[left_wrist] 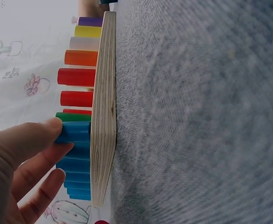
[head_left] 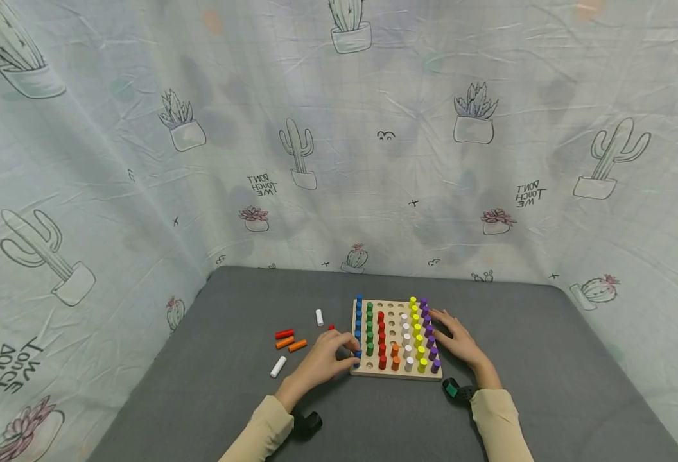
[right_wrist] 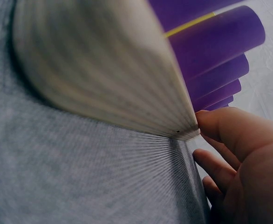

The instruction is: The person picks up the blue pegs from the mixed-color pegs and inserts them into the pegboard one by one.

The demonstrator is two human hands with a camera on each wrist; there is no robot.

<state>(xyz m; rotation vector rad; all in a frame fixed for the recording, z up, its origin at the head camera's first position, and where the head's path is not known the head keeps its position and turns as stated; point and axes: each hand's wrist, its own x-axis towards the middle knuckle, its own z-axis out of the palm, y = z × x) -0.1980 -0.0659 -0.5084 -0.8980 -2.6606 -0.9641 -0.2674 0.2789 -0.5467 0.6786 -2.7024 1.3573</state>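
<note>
A wooden peg board [head_left: 397, 376] carries rows of coloured pegs, standing upright in its holes. At its front left corner my left hand [head_left: 324, 357] pinches the nearest blue peg [left_wrist: 76, 132] between thumb and fingers; the peg stands in the board. Behind it runs the rest of the blue row, beside green pegs [head_left: 370, 328] and red pegs [head_left: 382, 338]. My right hand [head_left: 460, 340] touches the board's right edge with its fingers fairly straight, next to the purple pegs [right_wrist: 220, 42]. Some holes at the back and middle are bare.
Left of the board lie loose pegs: a red one [head_left: 284, 333], two orange ones [head_left: 298, 346] and two white ones [head_left: 278, 366]. Another red peg [head_left: 331, 327] shows partly behind my left hand. A grey cloth [head_left: 246, 295] covers the table, with a patterned curtain [head_left: 362, 192] behind.
</note>
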